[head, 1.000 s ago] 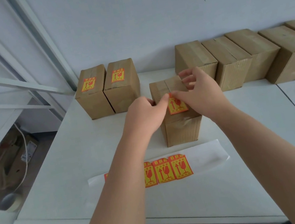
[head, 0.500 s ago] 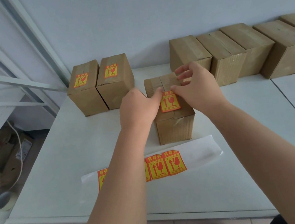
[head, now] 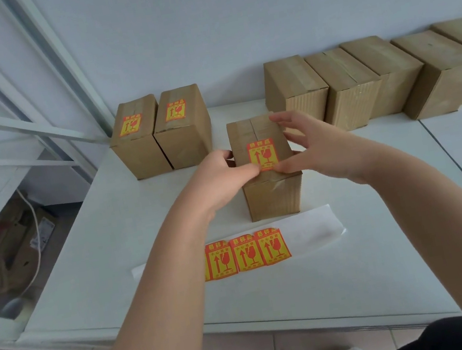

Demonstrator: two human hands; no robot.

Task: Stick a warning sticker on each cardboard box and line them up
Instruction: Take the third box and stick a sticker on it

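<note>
A cardboard box (head: pixel 273 198) stands upright in the middle of the white table (head: pixel 120 254). A red and yellow warning sticker (head: pixel 262 154) lies flat on its top. My left hand (head: pixel 223 173) rests against the box's left side, its thumb pressing the sticker's lower left corner. My right hand (head: pixel 313 145) is spread over the box's right side, its thumb on the sticker's lower right corner. Two stickered boxes (head: pixel 162 137) stand side by side at the back left. Several plain boxes (head: pixel 355 86) line the wall at the back right. A backing sheet (head: pixel 309 229) with several stickers (head: pixel 246 253) lies in front of the box.
The table's front edge (head: pixel 248 321) runs below my arms, with tiled floor and shoes beneath. A seam (head: pixel 460 164) splits the table from another on the right. A white metal frame (head: pixel 32 128) and clutter with a cable (head: pixel 20 240) lie to the left.
Both thumbs have slid down from the sticker's upper part to its lower corners, baring the whole sticker. The box stays where it was.
</note>
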